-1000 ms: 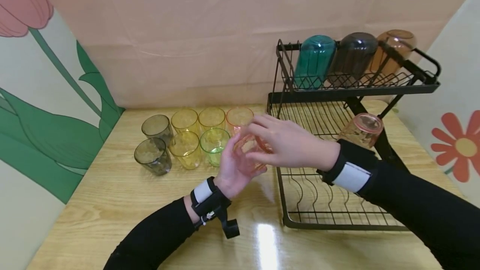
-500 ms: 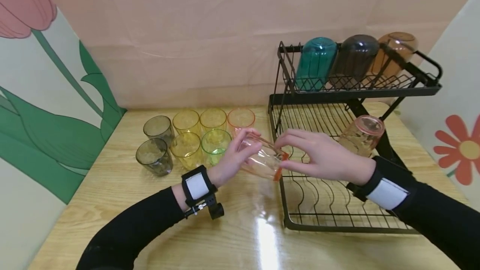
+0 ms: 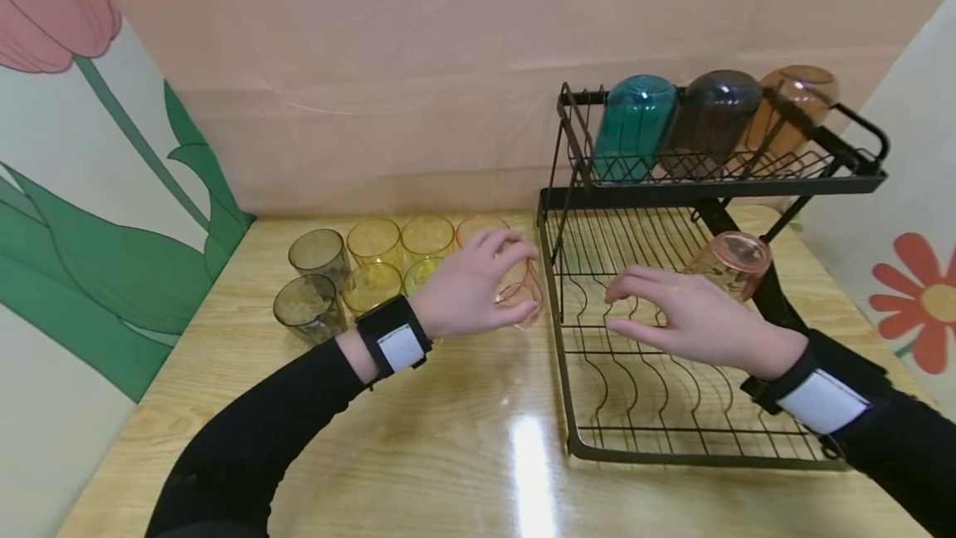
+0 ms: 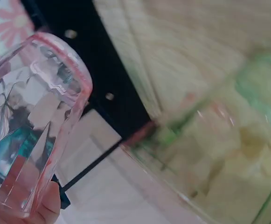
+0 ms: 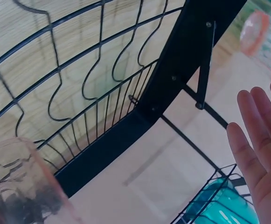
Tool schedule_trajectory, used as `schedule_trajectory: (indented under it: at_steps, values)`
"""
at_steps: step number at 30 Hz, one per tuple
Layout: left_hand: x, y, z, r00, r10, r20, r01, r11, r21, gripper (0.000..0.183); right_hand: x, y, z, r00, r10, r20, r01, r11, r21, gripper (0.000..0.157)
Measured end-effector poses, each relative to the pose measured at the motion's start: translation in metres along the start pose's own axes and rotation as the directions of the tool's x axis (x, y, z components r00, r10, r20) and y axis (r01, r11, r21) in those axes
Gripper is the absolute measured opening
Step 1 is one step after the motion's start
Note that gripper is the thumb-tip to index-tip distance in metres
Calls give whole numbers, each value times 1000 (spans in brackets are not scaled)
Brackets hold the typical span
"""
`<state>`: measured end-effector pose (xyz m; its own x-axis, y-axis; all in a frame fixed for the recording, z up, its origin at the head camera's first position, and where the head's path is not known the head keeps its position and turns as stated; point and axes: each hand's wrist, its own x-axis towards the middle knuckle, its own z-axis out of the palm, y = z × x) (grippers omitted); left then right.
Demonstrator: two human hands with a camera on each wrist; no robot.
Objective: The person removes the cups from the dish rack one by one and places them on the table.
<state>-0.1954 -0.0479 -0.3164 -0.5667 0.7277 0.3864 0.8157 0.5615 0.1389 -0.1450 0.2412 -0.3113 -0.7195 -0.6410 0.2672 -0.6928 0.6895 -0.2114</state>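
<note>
My left hand (image 3: 474,285) grips a pink clear drinking glass (image 3: 524,299) beside the right end of the row of glasses. In the left wrist view that pink glass fills the left side, with a fingertip at its lower edge. My right hand (image 3: 687,314) hovers over the lower tier of the black dish rack (image 3: 702,462), fingers and thumb spread apart with nothing between them. Close behind it, another pink glass (image 3: 735,262) stands upside down on the rack. A green glass (image 3: 421,272) and a pink glass (image 3: 478,227) are partly hidden behind my left hand.
Two grey glasses (image 3: 309,305) and several yellow glasses (image 3: 373,285) stand upright on the wooden table (image 3: 418,438). The rack's top tier holds an upside-down teal glass (image 3: 635,127), a dark glass (image 3: 713,119) and an orange-brown glass (image 3: 795,106). A pink wall is behind.
Both hands were on the pink glass, which lay sideways between them half a second ago. My right hand has let go and moved right over the rack; the left keeps the glass.
</note>
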Motion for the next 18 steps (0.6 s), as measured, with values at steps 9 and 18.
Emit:
schedule_trajectory:
  at_steps: [9,18]
  values:
    - [10,-9,19,985,72,154,-103,973,206,56,-8,6,3,1000,1,6,-1,1000,-31,25]
    - [13,-18,36,972,45,232,-107,959,262,54,-9,10,8,1000,-25,1,25,998,-63,24]
